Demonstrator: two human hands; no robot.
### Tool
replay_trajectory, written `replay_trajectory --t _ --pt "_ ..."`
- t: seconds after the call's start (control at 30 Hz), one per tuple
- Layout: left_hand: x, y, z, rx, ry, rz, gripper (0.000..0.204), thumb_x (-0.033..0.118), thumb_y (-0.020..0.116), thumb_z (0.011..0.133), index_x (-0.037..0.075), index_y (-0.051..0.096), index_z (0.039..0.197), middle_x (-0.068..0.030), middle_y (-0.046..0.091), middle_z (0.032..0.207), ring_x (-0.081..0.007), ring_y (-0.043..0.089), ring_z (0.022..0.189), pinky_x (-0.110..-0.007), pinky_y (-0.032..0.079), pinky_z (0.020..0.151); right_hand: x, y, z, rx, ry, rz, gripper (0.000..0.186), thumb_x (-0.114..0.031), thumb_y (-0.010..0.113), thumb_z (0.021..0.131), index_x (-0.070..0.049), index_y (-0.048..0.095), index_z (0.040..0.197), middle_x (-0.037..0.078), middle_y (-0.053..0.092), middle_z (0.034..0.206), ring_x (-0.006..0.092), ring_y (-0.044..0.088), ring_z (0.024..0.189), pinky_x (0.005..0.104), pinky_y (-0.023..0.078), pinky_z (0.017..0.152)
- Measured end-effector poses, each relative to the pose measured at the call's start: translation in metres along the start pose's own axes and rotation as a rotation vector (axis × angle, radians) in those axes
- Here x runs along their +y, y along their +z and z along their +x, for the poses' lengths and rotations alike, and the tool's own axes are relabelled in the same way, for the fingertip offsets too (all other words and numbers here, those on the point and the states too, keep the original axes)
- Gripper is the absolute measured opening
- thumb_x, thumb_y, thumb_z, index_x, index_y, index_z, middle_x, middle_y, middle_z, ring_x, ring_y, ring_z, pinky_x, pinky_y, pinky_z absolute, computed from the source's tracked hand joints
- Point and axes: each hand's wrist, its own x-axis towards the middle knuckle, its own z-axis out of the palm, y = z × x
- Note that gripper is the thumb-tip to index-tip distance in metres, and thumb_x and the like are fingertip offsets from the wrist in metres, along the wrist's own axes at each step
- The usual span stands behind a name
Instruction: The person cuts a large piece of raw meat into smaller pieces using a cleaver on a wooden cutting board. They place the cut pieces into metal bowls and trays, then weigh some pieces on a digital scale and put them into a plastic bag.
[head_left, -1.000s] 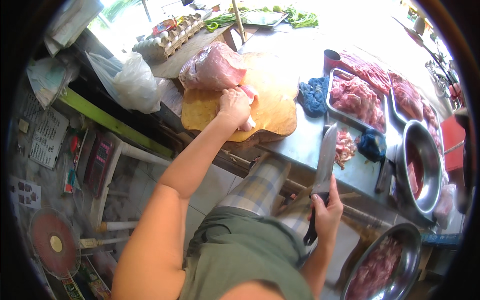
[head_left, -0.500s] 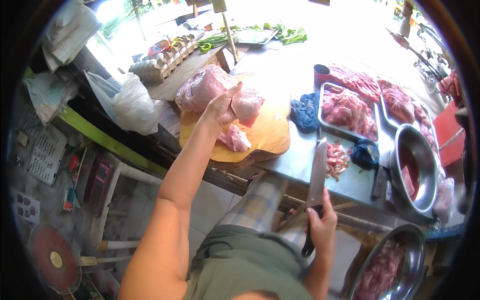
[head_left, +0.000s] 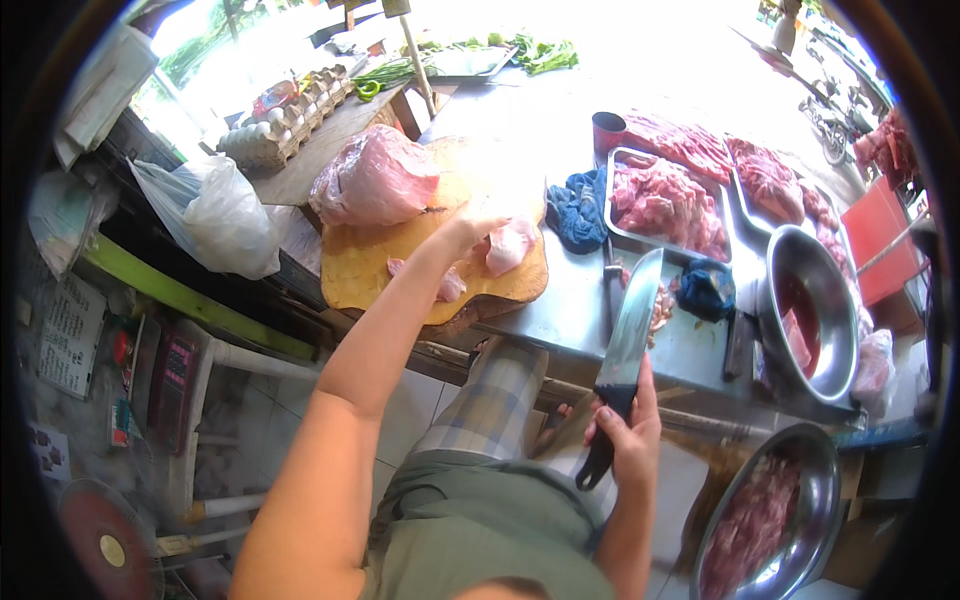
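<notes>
My left hand (head_left: 472, 228) is over the right half of a thick wooden chopping board (head_left: 350, 268), closed on a pale pink piece of raw meat (head_left: 512, 246); glare washes out part of its fingers. Left of that hand, toward the board's far edge, sits a large raw chunk of meat (head_left: 378, 178). A smaller meat scrap (head_left: 452, 287) lies near the front, partly hidden by my forearm. In front of my body, my right hand (head_left: 634, 436) grips the black handle of a broad knife (head_left: 634, 318), its blade pointing up and away, clear of the meat.
Right of the board are a blue cloth (head_left: 578, 212), a tray of cut meat (head_left: 612, 232), small trimmings (head_left: 661, 312) and a steel bowl (head_left: 768, 300). Another bowl of meat (head_left: 712, 520) stands lower right. Egg trays (head_left: 262, 150) and a white plastic bag (head_left: 228, 225) are at left.
My left hand has brought the meat piece away from the large chunk, rightward and nearer over the board. The knife has turned, showing more of its blade's flat. The whole view has shifted slightly.
</notes>
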Motion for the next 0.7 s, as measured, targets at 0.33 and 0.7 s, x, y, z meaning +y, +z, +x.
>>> replay_trajectory --t 0.33,0.7 --pt "-0.003 0.042 -0.053 0.341 0.599 1.363 0.06 0.039 0.064 0.091 -0.002 0.051 0.133 -0.0215 0.055 0.126 -0.0339 0.052 0.118 -0.044 0.044 0.1 0.005 -0.003 0.013 0.079 0.038 0.069 0.075 0.001 0.061 0.089 -0.006 0.026 0.155 0.007 0.061 0.082 0.0118 0.057 0.057 0.0245 0.049 0.045" --pt "0.012 -0.021 0.011 0.075 0.005 0.58 0.044 0.003 0.055 0.085 -0.01 0.053 0.126 -0.017 0.064 0.081 -0.0253 0.064 0.057 -0.036 0.052 0.046 0.015 -0.018 0.007 0.046 0.065 0.039 0.074 0.004 0.057 0.089 -0.004 0.026 0.155 0.012 0.062 0.085 0.0128 0.057 0.055 0.0247 0.047 0.044"
